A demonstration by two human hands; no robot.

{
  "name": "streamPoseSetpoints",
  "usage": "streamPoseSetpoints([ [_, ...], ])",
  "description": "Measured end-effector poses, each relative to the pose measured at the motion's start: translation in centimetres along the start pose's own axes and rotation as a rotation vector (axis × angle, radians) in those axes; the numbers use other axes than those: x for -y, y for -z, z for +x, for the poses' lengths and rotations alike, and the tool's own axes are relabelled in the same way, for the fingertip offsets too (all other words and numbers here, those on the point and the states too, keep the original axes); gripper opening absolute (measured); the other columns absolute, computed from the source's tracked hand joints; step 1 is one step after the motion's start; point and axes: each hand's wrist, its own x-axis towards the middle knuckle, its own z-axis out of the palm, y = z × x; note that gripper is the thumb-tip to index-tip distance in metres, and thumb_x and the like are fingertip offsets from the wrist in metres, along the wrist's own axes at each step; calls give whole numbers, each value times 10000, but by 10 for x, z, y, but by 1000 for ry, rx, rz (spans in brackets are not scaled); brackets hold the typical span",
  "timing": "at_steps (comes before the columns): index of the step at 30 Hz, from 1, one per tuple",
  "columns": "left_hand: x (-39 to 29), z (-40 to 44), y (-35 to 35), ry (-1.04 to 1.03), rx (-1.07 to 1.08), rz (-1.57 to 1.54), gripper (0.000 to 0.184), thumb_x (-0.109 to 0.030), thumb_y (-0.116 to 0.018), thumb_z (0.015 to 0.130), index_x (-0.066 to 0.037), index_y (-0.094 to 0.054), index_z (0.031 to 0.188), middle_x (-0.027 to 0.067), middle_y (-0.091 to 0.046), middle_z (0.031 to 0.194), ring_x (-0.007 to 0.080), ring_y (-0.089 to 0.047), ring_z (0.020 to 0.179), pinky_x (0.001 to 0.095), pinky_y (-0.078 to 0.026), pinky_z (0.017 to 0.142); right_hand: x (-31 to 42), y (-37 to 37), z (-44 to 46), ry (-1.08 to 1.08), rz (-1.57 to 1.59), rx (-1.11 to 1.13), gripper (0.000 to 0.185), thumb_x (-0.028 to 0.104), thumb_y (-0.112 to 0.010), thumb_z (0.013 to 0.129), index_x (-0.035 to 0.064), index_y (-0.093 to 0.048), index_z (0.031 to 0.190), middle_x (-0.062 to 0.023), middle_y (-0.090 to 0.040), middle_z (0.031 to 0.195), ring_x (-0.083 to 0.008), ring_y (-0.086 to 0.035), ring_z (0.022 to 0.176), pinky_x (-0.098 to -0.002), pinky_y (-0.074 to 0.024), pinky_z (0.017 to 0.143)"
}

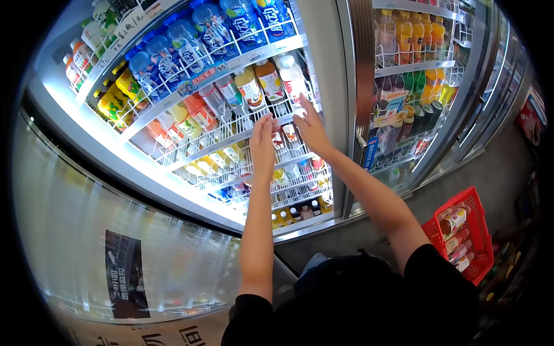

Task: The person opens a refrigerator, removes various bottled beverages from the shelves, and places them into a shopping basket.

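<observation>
Both my arms reach into a lit drinks cooler with white wire shelves [231,138]. My left hand [263,138] is raised at a shelf edge, its fingers close together; whether it holds anything is hidden. To its right, my right hand [310,128] has its fingers apart and holds nothing that shows. Just above the right hand stands a clear bottle with a white cap [291,75]. Beside that bottle are an amber bottle [269,81] and a pale yellow bottle [249,87]. Blue-labelled bottles [213,29] fill the shelf above.
The open glass door [190,265] is at the lower left. A second cooler [412,86] with orange drinks stands to the right, behind a metal frame [348,86]. On the lower right is a red basket [483,230] with several bottles inside.
</observation>
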Motion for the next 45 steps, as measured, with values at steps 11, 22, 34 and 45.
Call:
streamPoseSetpoints([
  [11,44,124,-32,66,274,-137,721,-505,-388,1008,13,-281,1498,205,-387,1497,273,-369,1401,388,-227,1153,-14,-11,78,-379,-231,-158,819,48,-514,755,3,-214,1515,-255,-393,1462,-358,-353,1386,-382,-290,1122],
  [22,50,116,-38,220,284,-328,665,-451,-391,1030,29,-313,1483,104,-378,1511,202,-345,1383,323,-226,1140,-22,-15,72,-318,-283,-200,764,42,-573,741,80,-367,1476,-175,-420,1431,-331,-426,1316,-354,-359,1065],
  [34,26,63,-22,-203,332,-171,603,-135,-473,975,-13,-254,1524,168,-308,1558,273,-321,1419,349,-236,1150,17,-17,34,164,-341,-51,876,-70,-499,759,26,-116,1542,-218,-199,1573,-313,-179,1478,-356,-151,1197],
  [45,28,7,10,-311,300,-189,791,-65,-569,950,-108,-81,1570,126,-423,1447,194,-500,1215,312,-433,1001,59,-12,-30,70,-193,81,672,42,-542,906,139,-294,1523,-173,-362,1386,-319,-393,1311,-375,-346,1100],
])
